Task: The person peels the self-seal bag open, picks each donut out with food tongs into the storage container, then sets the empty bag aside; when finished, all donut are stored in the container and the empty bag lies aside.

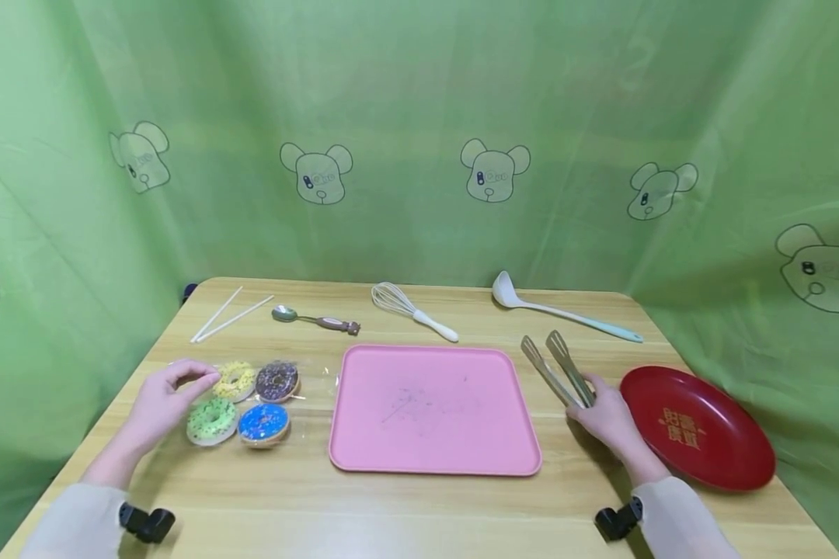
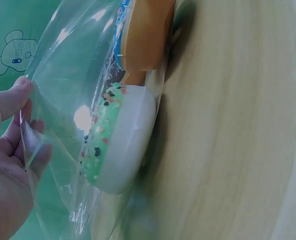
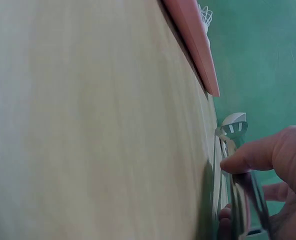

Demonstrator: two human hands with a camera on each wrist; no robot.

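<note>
1. Table (image 1: 391,512): pale wood grain, rounded far corners.
2. Far edge, left to right: two white sticks (image 1: 234,319), meeting at their near ends; spoon (image 1: 330,322); white whisk (image 1: 419,316); ladle (image 1: 555,313) with a pale blue handle.
3. Middle: pink tray (image 1: 433,407), dark marks on its surface.
4. Left: clear bag (image 2: 63,115) with four donuts (image 1: 262,421), yellow and dark behind, green and blue in front.
5. Right: red plate (image 1: 699,427), gold characters.

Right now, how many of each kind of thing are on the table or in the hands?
Doughnuts: 4
Clear bag: 1
Pair of tongs: 1
Pink tray: 1
Red plate: 1
White sticks: 2
Spoon: 1
Whisk: 1
Ladle: 1
Total: 13
</note>
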